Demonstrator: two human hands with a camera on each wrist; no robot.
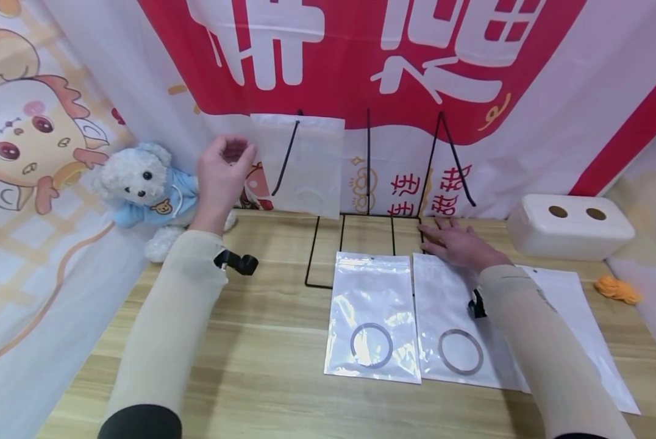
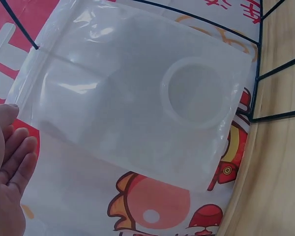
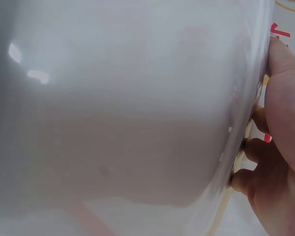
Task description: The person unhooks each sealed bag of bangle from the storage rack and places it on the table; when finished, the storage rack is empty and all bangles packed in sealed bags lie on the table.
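Observation:
A translucent zip bag (image 1: 306, 171) hangs by its top from a prong of a black wire rack (image 1: 369, 164). A pale ring (image 2: 167, 93) shows low in it in the left wrist view. My left hand (image 1: 224, 174) is beside its upper left corner, thumb tip right at the corner, fingers loosely bent and apart from the thumb. On the table lie a left flat bag (image 1: 372, 292) and a middle flat bag (image 1: 443, 305), each with a ring shape near the bottom. My right hand (image 1: 459, 244) reaches over the middle bag's top edge with fingers spread, fingertips at that edge.
A third flat bag (image 1: 569, 317) lies partly behind my right sleeve. A white box (image 1: 569, 235) with two round holes stands at the back right, near an orange bundle (image 1: 617, 289). At the left sits a white teddy bear (image 1: 141, 177) in blue. A printed cloth hangs behind.

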